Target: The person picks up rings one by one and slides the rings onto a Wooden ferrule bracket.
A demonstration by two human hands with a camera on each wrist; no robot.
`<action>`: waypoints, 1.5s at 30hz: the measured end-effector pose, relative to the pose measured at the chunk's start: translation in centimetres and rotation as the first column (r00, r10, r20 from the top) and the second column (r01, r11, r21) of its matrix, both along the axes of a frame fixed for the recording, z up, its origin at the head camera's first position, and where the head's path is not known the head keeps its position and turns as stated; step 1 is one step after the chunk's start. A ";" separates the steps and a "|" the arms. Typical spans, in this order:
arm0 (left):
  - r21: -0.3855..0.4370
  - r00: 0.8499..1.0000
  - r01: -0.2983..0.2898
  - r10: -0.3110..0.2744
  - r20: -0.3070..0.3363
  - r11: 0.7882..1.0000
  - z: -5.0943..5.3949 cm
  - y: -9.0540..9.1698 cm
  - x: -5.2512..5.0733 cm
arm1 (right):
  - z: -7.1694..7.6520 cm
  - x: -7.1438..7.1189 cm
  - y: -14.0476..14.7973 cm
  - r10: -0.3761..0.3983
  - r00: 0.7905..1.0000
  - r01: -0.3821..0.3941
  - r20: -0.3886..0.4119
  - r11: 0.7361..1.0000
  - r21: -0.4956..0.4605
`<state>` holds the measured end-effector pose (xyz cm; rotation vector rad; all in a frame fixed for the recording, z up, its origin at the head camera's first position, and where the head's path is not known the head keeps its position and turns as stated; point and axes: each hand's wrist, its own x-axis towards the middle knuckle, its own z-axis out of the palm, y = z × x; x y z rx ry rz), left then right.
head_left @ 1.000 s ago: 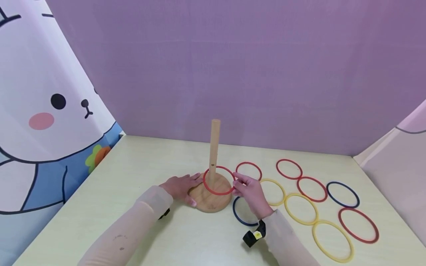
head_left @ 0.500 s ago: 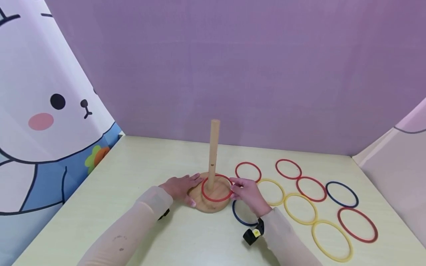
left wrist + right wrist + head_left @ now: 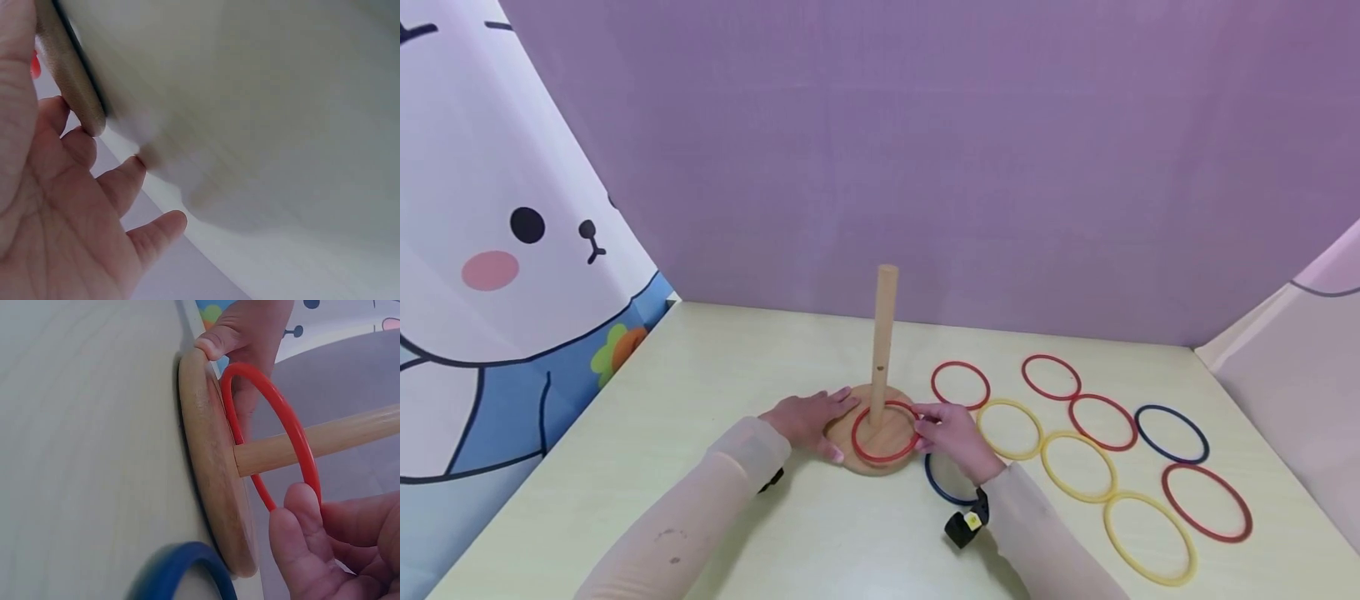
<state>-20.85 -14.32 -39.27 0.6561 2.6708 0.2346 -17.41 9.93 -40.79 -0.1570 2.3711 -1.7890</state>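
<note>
A red ring (image 3: 883, 459) encircles the lower part of an upright wooden post (image 3: 884, 333), tilted just above the round wooden base (image 3: 850, 454). My right hand (image 3: 952, 435) pinches the ring's right side between thumb and fingers; the right wrist view shows the red ring (image 3: 290, 422) around the post (image 3: 350, 434). On the base's left edge rests my left hand (image 3: 808, 425), fingers spread and fairly straight. In the left wrist view, fingers of the left hand (image 3: 69, 200) touch the rim of the base (image 3: 72, 75).
A blue ring (image 3: 942, 493) lies beside the base, partly hidden by my right hand. Further right are several rings on the table: yellow rings (image 3: 1042, 471), red rings (image 3: 1078, 396) and another blue ring (image 3: 1204, 442). A purple cloth wall (image 3: 1000, 167) stands behind the table.
My right hand has lowered the red ring along the post, from higher up to near the base. The left hand has stayed on the base.
</note>
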 end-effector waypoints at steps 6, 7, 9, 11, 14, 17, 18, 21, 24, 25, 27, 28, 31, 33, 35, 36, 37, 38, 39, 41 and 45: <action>-0.006 1.000 0.004 -0.004 -0.001 1.000 0.0 0.1 -0.1 | 0.1 -0.3 -0.2 -0.005 1.000 0.005 0.006 0.998 0.067; -0.005 1.000 0.008 -0.008 -0.002 1.000 0.0 0.2 -0.2 | 0.1 -0.4 -0.2 -0.010 1.000 0.009 0.002 0.996 0.085; -0.004 1.000 0.020 -0.020 -0.006 1.000 0.0 0.3 -0.3 | 0.3 -0.6 -0.2 -0.021 1.000 0.022 -0.005 0.992 0.122; -0.002 1.000 0.029 -0.029 -0.009 1.000 0.0 0.5 -0.3 | 0.4 -0.7 -0.3 -0.030 1.000 0.031 -0.006 0.986 0.162; -0.001 0.999 0.032 -0.032 -0.011 0.999 -0.1 0.5 -0.4 | 0.7 -0.9 -0.5 -0.022 1.000 0.022 -0.004 0.977 0.211; -0.003 0.999 0.028 -0.028 -0.015 1.000 -0.1 0.5 -0.4 | 1.0 -1.1 -0.7 -0.007 1.000 0.008 -0.002 0.968 0.250; -0.003 1.000 0.027 -0.027 -0.014 1.000 -0.1 0.5 -0.4 | 1.0 -1.2 -0.8 -0.004 1.000 0.004 0.000 0.965 0.261; -0.005 1.000 0.020 -0.020 -0.010 1.000 -0.1 0.4 -0.3 | 1.2 -1.3 -1.0 0.000 1.000 -0.002 0.006 0.956 0.294; -0.008 1.000 0.014 -0.014 -0.006 1.000 0.0 0.4 -0.2 | 1.4 -1.4 -1.1 0.004 1.000 -0.007 0.011 0.946 0.323; -0.008 1.000 0.014 -0.014 -0.007 1.000 0.0 0.4 -0.2 | 1.4 -1.4 -1.1 0.004 1.000 -0.009 0.014 0.945 0.328; -0.006 1.000 0.018 -0.018 -0.008 1.000 0.1 0.3 -0.2 | 1.4 -1.5 -1.1 0.009 1.000 -0.014 0.018 0.942 0.334; -0.002 1.000 0.020 -0.020 -0.007 1.000 0.1 0.2 -0.1 | 1.4 -1.5 -1.1 0.012 1.000 -0.018 0.018 0.942 0.336; 0.010 1.000 0.024 -0.024 -0.004 1.000 0.1 0.1 -0.1 | 1.3 -1.6 -1.2 0.021 1.000 -0.024 0.013 0.941 0.339; 0.020 1.000 0.018 -0.018 0.002 1.000 0.1 0.0 -0.1 | 1.3 -1.6 -1.1 0.023 1.000 -0.023 0.003 0.939 0.343; 0.026 1.000 0.011 -0.011 0.009 1.000 0.1 -0.1 0.0 | 1.3 -1.6 -1.1 0.021 1.000 -0.020 -0.001 0.939 0.344; 0.030 1.000 0.009 -0.009 0.012 1.000 0.1 -0.1 0.0 | 1.3 -1.6 -1.0 0.020 1.000 -0.019 -0.001 0.938 0.345; 0.033 1.000 0.007 -0.007 0.016 0.999 0.0 -0.1 0.0 | 1.4 -1.6 -1.0 0.022 1.000 -0.021 0.001 0.939 0.344; 0.035 1.000 0.007 -0.007 0.017 0.999 0.0 -0.1 0.0 | 1.4 -1.7 -1.0 0.020 1.000 -0.022 0.008 0.939 0.343; 0.037 1.000 0.007 -0.008 0.017 0.999 0.0 -0.1 0.0 | 1.4 -1.6 -1.1 0.022 1.000 -0.025 0.013 0.939 0.344; 0.039 1.000 0.007 -0.007 0.018 0.999 0.0 -0.1 0.0 | 1.3 -1.7 -1.0 0.031 0.999 -0.037 0.021 0.936 0.351; 0.030 1.000 0.010 -0.010 0.014 0.999 0.2 -0.1 0.0 | 1.1 -1.7 -0.9 0.035 0.999 -0.042 0.025 0.928 0.370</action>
